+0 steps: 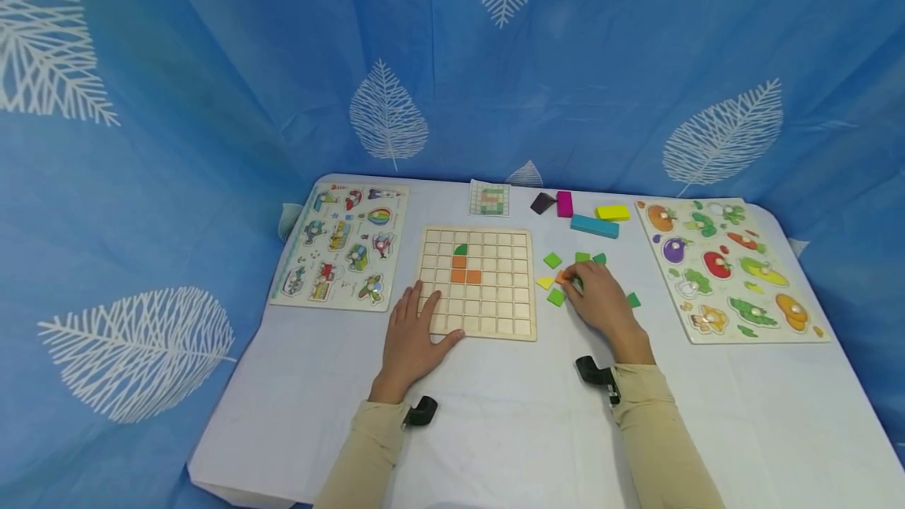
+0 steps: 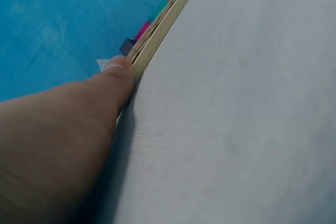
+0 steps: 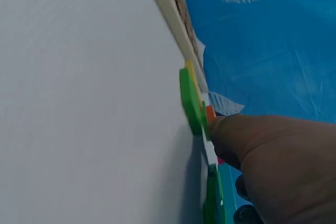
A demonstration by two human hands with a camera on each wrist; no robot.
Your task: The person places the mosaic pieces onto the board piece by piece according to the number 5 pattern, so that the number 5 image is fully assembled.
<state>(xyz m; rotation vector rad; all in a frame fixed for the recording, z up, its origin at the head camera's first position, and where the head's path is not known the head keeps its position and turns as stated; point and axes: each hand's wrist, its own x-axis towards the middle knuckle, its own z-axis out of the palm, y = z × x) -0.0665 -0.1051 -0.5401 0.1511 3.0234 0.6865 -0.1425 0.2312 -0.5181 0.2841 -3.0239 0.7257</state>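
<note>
While the vehicle puzzle (image 1: 339, 250) lies flat at the left end of the white table (image 1: 509, 422), the left hand (image 1: 410, 344) rests on the near left corner of the grid board (image 1: 522, 281), fingers pretty straight and apart, thumb out on the near edge. On the board you've got a green quarter-round (image 1: 461, 249) with three orange squares (image 1: 459, 276) below it, sort of an L. Pattern card (image 1: 489, 199) is just behind the board.

Next over, there's a scatter of loose tiles, one yellow tile (image 1: 544, 283) and several green tiles (image 1: 556, 298), and the right hand (image 1: 597, 297) is in among them with thumb and fingers pinched on an orange tile (image 1: 561, 277). Behind that bunch: black block (image 1: 543, 203), magenta block (image 1: 564, 204), blue block (image 1: 595, 226), then a yellow block (image 1: 612, 213) just behind the blue one's right end. Veggie puzzle (image 1: 735, 273) lies flat at far right.
</note>
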